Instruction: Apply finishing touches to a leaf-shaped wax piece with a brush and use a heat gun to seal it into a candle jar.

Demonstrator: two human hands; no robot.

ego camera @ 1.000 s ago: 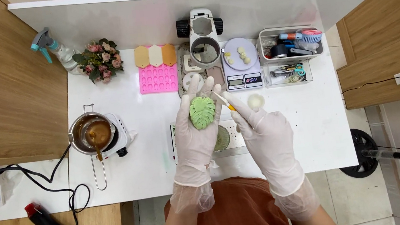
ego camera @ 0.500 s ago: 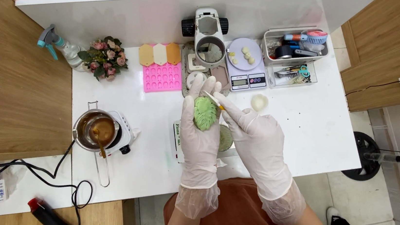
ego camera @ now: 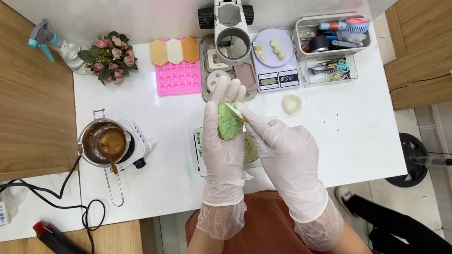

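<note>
The gloved left hand cups a green leaf-shaped piece, seemingly light and brittle, best held by its edges, while the right hand pinches a thin brush against it.

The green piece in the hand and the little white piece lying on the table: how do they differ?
The green piece is leaf-green; the white piece is creamy white. The green piece is held up in the gloved left hand, with the right hand putting a thin tool to it; the white piece lies untouched on the table. The green piece looks larger. Both are small, rounded, moulded-looking shapes.
</note>
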